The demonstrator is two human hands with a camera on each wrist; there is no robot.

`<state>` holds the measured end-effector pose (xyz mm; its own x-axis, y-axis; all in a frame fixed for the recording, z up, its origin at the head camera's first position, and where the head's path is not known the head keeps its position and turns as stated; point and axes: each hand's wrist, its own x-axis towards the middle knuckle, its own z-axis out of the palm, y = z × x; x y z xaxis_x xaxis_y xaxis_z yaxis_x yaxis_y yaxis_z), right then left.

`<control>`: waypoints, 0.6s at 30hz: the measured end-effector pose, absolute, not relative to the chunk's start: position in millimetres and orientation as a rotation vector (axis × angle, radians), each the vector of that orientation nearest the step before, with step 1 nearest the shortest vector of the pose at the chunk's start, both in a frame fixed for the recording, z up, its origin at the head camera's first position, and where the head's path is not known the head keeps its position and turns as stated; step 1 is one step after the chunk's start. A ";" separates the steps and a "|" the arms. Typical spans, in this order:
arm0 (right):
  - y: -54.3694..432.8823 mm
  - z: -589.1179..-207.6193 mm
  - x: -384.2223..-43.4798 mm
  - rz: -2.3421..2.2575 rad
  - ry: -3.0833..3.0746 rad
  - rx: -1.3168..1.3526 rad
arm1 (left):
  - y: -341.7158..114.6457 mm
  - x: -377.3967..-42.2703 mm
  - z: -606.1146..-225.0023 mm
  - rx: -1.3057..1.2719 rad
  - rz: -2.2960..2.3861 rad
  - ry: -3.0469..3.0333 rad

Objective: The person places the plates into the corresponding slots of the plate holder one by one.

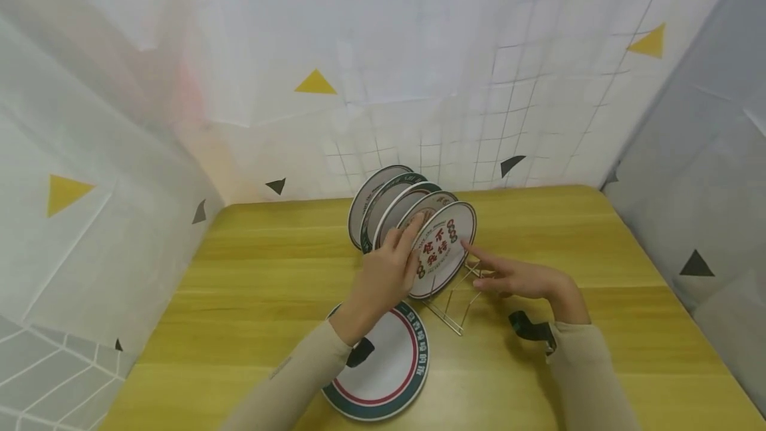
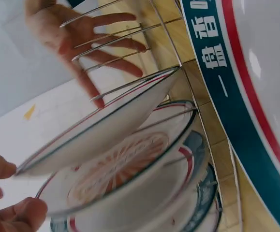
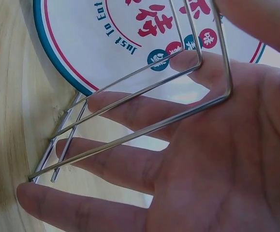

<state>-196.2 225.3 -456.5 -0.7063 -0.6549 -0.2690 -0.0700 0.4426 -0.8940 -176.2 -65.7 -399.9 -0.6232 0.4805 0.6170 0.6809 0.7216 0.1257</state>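
Observation:
My left hand (image 1: pixel 389 268) pinches the left edge of the front white plate (image 1: pixel 443 245), which has red characters on its face. Its thumb is in front and the fingers behind. That plate leans in a metal wire rack (image 1: pixel 443 317). Behind it, several more plates (image 2: pixel 130 164) stand in a tilted row, one with an orange ray pattern. My right hand (image 1: pixel 520 278) is at the rack's right end, fingers spread and straight. In the right wrist view rack wires (image 3: pixel 130 136) cross before the palm, and the index fingertip (image 3: pixel 183 59) is at the plate's face.
A green-rimmed plate (image 1: pixel 377 371) with a red ring lies flat on the wood-grain table (image 1: pixel 257 271), in front of the rack and partly under the left forearm. A white sheet (image 1: pixel 419 52) with yellow and black triangles hangs behind the table.

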 end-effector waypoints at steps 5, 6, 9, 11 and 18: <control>224.2 -458.3 -196.6 -1.228 2.167 -0.642 | -103.8 -156.9 -400.0 -0.734 -0.537 -2.397; 224.1 -458.4 -197.1 -1.218 2.186 -0.652 | -112.7 -153.2 -401.9 -0.695 -0.555 -2.416; 225.6 -458.9 -197.5 -1.207 2.226 -0.646 | -139.5 -144.5 -413.0 -0.601 -0.603 -2.483; 226.6 -460.1 -196.9 -1.223 2.241 -0.653 | -157.0 -139.5 -424.0 -0.545 -0.619 -2.538; 220.9 -473.4 -191.2 -1.357 2.294 -0.693 | -211.2 -115.8 -460.3 -0.302 -0.769 -2.755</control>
<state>-191.2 220.9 -473.4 -0.8039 -0.5898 -0.0760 -0.2174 0.4104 -0.8856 -115.8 -211.2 -460.3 -0.9432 0.1274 0.3068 0.2679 0.8379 0.4756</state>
